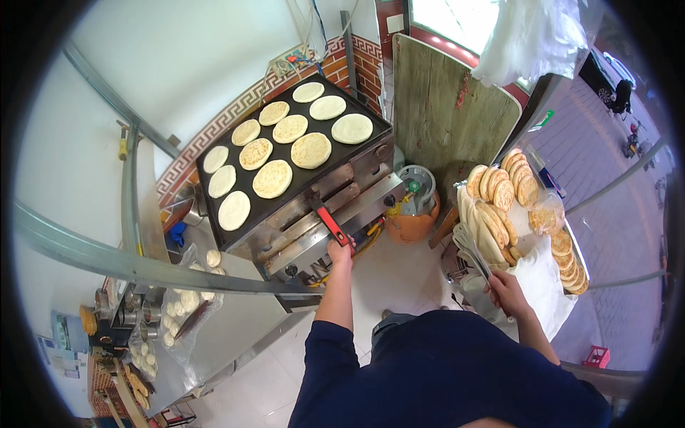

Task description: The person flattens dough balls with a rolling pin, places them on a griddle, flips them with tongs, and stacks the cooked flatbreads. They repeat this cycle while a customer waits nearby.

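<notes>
My left hand point(340, 251) grips a red handle point(332, 224) that sticks out from the front of a steel griddle point(294, 214). Round flatbreads point(272, 178) lie in rows on its black plate; some have browned spots, while others, such as the one at the right corner point(351, 129), are pale. In my right hand point(507, 294) are metal tongs point(473, 249), held over the near left side of a cloth-lined tray. Browned flatbreads point(503, 195) stand and lean in rows there, beside a white cloth point(540, 278).
A gas cylinder point(419, 184) stands in an orange tub point(412, 227) right of the griddle. Left, a metal worktop point(235, 315) bears dough balls point(187, 299) in plastic. A metal bar point(160, 275) crosses the left side. A wooden board point(444, 101) leans behind; plastic bags point(535, 43) hang above.
</notes>
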The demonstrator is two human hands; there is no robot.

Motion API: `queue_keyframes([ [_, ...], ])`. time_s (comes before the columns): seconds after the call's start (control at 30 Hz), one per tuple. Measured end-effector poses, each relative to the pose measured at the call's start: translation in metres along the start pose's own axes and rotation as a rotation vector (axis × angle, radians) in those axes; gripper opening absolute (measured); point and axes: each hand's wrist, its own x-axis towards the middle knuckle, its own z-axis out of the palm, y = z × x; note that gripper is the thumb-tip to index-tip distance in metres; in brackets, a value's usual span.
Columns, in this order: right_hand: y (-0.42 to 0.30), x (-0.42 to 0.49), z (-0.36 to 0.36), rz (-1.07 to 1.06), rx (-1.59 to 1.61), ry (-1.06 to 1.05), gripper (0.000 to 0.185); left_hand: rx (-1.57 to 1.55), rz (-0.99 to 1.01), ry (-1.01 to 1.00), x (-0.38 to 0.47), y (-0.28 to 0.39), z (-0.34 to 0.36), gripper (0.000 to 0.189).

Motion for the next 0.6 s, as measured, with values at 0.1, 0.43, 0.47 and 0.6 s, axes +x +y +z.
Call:
queue_keyframes([
  [0.1,0.005,-0.014,0.013,0.026,0.015,0.033,0.035,-0.009,0.073,-0.057,0.026,-0.005,-0.003,0.025],
  [0.43,-0.003,0.009,0.032,-0.020,0.303,-0.078,0.036,-0.333,-0.189,-0.207,-0.024,0.090,0.016,0.059],
  [0.47,-0.009,0.020,0.031,-0.042,0.299,-0.097,0.036,-0.311,-0.142,-0.190,-0.035,0.095,0.019,0.054],
  [0.6,-0.043,0.062,0.033,-0.103,0.403,-0.094,0.037,-0.218,-0.105,-0.109,-0.082,0.082,0.026,0.057],
])
